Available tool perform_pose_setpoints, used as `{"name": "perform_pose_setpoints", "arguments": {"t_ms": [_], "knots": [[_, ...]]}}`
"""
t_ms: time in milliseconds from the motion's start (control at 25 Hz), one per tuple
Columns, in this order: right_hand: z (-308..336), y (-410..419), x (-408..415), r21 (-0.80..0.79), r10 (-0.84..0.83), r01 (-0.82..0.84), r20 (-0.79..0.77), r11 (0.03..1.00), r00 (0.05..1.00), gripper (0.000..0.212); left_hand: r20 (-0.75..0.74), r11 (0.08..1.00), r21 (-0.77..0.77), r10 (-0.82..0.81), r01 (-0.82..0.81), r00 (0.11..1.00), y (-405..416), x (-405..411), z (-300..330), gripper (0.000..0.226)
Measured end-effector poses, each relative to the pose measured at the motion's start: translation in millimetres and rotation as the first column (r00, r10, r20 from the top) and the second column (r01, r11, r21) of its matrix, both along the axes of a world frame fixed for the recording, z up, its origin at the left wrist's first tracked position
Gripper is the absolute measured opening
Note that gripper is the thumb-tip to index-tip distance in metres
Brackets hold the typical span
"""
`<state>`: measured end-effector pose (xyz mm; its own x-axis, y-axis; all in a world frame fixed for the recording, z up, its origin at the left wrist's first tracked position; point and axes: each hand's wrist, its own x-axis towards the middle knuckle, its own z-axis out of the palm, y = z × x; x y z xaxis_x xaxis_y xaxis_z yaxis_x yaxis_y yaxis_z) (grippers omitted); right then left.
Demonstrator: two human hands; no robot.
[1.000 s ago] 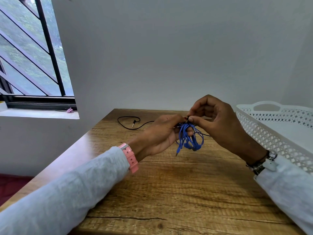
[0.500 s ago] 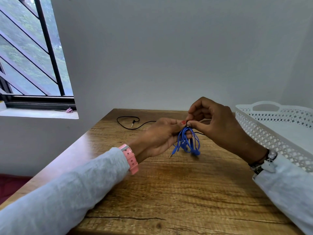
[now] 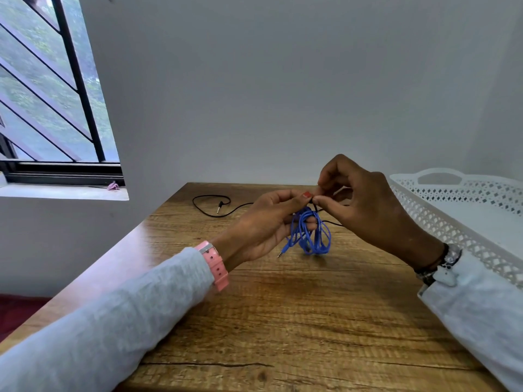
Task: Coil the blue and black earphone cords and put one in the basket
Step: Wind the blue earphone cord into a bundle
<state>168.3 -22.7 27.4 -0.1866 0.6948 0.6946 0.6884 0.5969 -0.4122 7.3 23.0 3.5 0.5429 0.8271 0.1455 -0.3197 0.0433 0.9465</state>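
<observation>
1. Both hands meet over the middle of the wooden surface (image 3: 283, 321), raised a bit above it.
2. Left hand (image 3: 263, 224) has the blue cord (image 3: 310, 234) bunched in loops, fingers (image 3: 297, 198) closed on the top of the bundle. The thumb with the red nail sits right at the pinch spot.
3. Right hand (image 3: 365, 205) comes in from the right, and its thumb and forefinger are pinched narrow at that same top spot, touching the left thumb. Looks like it's holding a dark bit of cord there, but it's too small to tell which cord for sure.
4. The blue loops hang down below the fingers, and the lowest ones look like they just reach the surface. The blue plug end (image 3: 281, 253) dangles out to the left of the loops, tip near the wood.
5. Black cord (image 3: 210, 206) lies loose on the far left part of the surface, curled in one open loop with its plug inside the curve. It runs right behind the left hand, and a bit of it shows again under the right hand.
6. White basket (image 3: 452, 222) sits at the right edge, near the right wrist. What I can see of its inside has no cord in it.
7. Pink watch (image 3: 215, 264) on the left wrist, window (image 3: 51, 94) on the far left.
</observation>
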Motion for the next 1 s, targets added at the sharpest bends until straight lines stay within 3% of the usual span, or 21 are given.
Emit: {"name": "perform_pose_setpoints", "arguments": {"t_ms": [320,640,880,1000], "knots": [[-3.0,-7.7,-7.1,0.209,-0.059,0.019,0.187,0.978,0.981,0.033,-0.044,0.998,-0.010,-0.064,0.064,0.997,1.4,-5.0,7.9,0.016],[1.4,-3.7,-4.5,0.184,-0.059,0.061,-0.018,0.981,0.998,0.041,-0.050,0.999,0.002,-0.054,0.054,0.997,2.0,-2.6,6.9,0.018],[2.4,1.9,-0.5,0.013,-0.056,0.058,-0.095,0.998,0.994,0.020,-0.119,0.986,0.143,-0.074,0.091,0.990,-0.1,-0.7,0.5,0.021],[8.4,3.9,8.5,-0.253,0.053,-0.070,-0.077,0.965,0.996,0.014,-0.152,0.973,0.222,-0.034,0.067,0.988,-3.1,3.6,-2.6,0.017]]}}
